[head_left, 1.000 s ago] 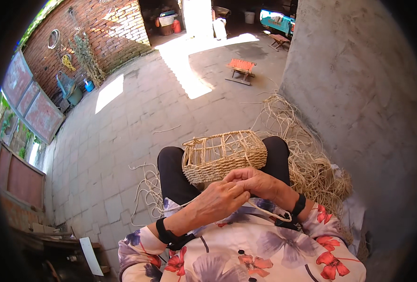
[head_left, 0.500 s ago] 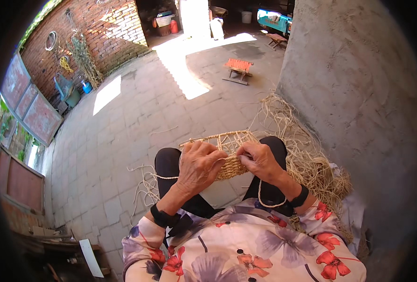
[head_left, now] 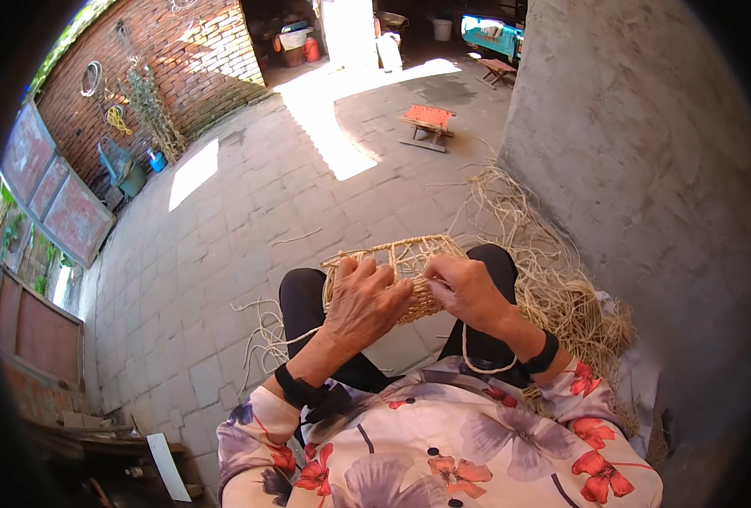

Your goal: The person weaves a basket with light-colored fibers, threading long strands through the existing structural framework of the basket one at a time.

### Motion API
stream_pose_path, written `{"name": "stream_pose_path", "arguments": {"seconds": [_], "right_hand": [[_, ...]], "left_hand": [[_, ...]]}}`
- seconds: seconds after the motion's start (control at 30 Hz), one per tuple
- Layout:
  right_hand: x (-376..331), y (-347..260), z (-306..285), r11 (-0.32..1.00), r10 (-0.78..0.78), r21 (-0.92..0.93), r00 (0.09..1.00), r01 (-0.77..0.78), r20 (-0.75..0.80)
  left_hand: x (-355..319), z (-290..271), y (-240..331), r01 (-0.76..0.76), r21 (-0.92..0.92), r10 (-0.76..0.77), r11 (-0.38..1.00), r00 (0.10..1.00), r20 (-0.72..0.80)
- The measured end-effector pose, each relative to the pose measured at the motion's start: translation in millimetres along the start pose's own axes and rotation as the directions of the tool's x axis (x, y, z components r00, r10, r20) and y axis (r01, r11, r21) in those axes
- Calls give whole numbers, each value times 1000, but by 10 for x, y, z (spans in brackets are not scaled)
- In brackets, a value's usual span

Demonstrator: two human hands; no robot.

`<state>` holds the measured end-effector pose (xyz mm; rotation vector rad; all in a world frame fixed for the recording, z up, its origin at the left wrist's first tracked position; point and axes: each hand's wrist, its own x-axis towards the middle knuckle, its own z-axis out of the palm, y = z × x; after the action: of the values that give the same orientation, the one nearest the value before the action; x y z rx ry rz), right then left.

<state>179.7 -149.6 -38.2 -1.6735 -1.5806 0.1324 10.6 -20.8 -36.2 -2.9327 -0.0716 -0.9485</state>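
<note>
Across my knees lies a partly woven straw-cord basket (head_left: 416, 246), with an open lattice at its far side and dense weave nearer me. My left hand (head_left: 363, 298) is closed over its near left part, fingers bent and thumb toward the middle. My right hand (head_left: 467, 289) pinches at the weave just right of it; its fingertips are partly hidden. A strand of straw cord (head_left: 470, 359) hangs in a loop below my right hand. Another cord end runs out left from under my left wrist.
A heap of loose straw cord (head_left: 572, 313) lies at my right beside a rough plastered wall (head_left: 638, 152). More loose cord ends (head_left: 263, 339) trail by my left knee. A folding stool with an orange seat (head_left: 429, 117) stands ahead on the paved floor. A white board (head_left: 168, 467) leans at lower left.
My left hand has shifted slightly, its knuckles raised, baring more of the basket's left side. My right hand has moved a little left and turned. The basket has tilted slightly.
</note>
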Motion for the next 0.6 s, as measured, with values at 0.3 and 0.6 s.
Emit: {"name": "stream_pose_path", "arguments": {"seconds": [0.3, 0.6], "right_hand": [[-64, 14, -90, 986, -121, -120, 990, 112, -69], [30, -7, 143, 983, -80, -169, 996, 73, -35]], "left_hand": [[-6, -147, -100, 262, -175, -273, 949, 961, -41], [6, -319, -386, 780, -623, -255, -58, 592, 764]]}}
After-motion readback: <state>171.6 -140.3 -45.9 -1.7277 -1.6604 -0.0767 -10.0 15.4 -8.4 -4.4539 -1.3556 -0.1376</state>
